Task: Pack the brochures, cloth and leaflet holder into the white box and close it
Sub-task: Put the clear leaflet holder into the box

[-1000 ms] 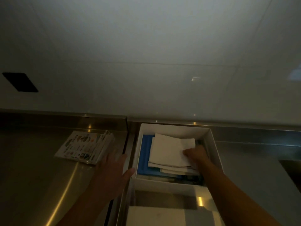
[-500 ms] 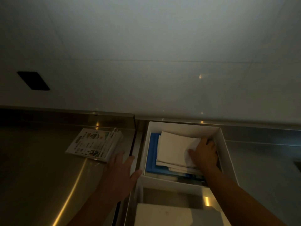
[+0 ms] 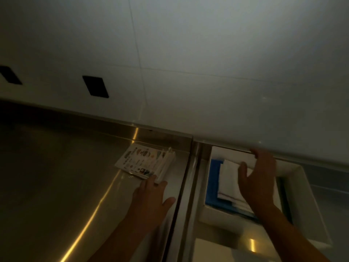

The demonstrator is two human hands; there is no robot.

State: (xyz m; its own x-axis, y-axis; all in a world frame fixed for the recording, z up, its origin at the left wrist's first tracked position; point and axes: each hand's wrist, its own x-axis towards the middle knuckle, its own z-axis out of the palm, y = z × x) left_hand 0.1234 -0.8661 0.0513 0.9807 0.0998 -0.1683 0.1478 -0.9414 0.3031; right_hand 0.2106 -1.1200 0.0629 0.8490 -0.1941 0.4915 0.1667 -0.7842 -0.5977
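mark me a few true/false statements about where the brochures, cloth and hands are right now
1. The brochures lie on the steel counter, outside the white box. True.
2. The white box is closed. False: it is open, with the white cloth visible inside.
3. The right hand grips the brochures. False: it is open above the box; the left hand is the one at the brochures' near edge.
4. The white cloth lies on a blue item in the box. True.
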